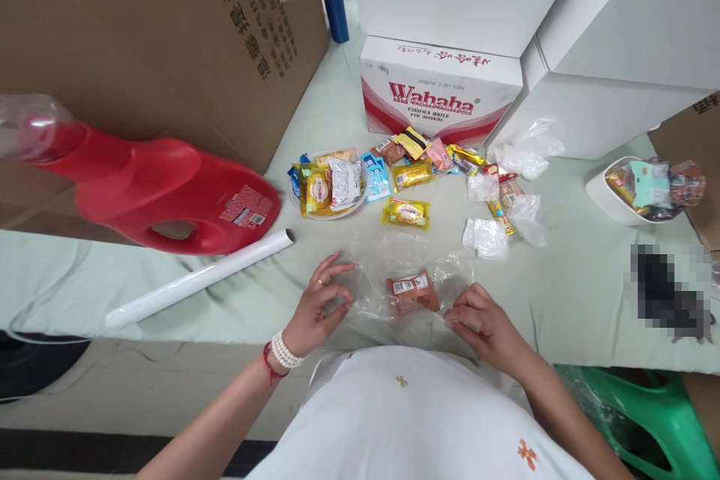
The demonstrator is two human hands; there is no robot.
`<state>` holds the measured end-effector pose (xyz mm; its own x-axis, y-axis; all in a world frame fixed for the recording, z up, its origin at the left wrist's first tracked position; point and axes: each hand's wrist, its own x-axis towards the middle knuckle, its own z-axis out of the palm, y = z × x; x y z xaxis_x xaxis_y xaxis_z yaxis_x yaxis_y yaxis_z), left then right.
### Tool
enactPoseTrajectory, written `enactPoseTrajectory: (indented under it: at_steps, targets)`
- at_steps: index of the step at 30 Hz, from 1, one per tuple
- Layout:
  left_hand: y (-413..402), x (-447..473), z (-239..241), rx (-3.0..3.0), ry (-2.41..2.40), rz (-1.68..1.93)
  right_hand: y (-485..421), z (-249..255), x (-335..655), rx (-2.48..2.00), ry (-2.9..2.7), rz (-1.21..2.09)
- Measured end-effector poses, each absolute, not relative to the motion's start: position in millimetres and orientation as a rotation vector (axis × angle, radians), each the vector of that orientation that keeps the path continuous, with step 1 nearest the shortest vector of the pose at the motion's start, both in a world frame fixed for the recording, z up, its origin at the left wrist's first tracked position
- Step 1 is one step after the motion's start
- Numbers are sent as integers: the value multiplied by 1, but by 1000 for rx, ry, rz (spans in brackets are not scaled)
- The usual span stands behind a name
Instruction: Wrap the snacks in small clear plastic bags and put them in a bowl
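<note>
A clear plastic bag (394,270) lies on the pale green cloth in front of me, with a brown snack packet (413,292) inside it. My left hand (318,307) pinches the bag's left edge, fingers curled. My right hand (484,322) grips the bag's right edge with closed fingers. A yellow snack packet (406,212) lies just beyond the bag. A white plate (326,191) further back holds several wrapped snacks.
A red detergent jug (163,191) lies on its side at left, a white paper roll (196,277) in front of it. A Wahaha carton (439,94) and white boxes stand behind. Loose snacks and clear bags (489,236) lie at centre right; a white bowl (610,199) of snacks sits at right.
</note>
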<state>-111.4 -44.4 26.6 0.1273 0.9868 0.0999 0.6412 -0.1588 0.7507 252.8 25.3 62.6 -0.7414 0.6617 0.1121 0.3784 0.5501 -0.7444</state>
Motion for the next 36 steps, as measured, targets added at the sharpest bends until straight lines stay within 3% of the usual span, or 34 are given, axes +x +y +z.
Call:
enactPoseTrajectory:
  at_steps: [10, 15, 22, 29, 33, 36]
  targets:
    - [-41, -70, 21, 1928, 1919, 609, 60, 57, 228, -1112, -2423, 1212]
    - [-32, -78, 11, 1747, 1961, 798, 67, 49, 236, -1160, -2323, 1251]
    - [-20, -70, 2, 1687, 2267, 849, 99, 61, 219, -1286, -2473, 700]
    - [-2, -42, 18, 1557, 2317, 558, 118, 55, 153, -1519, -2833, 443]
    - [7, -44, 21, 1418, 2271, 517, 115, 49, 143, -1605, -2765, 742]
    - [11, -48, 19, 1383, 2227, 498, 105, 59, 151, -1378, -2671, 1030]
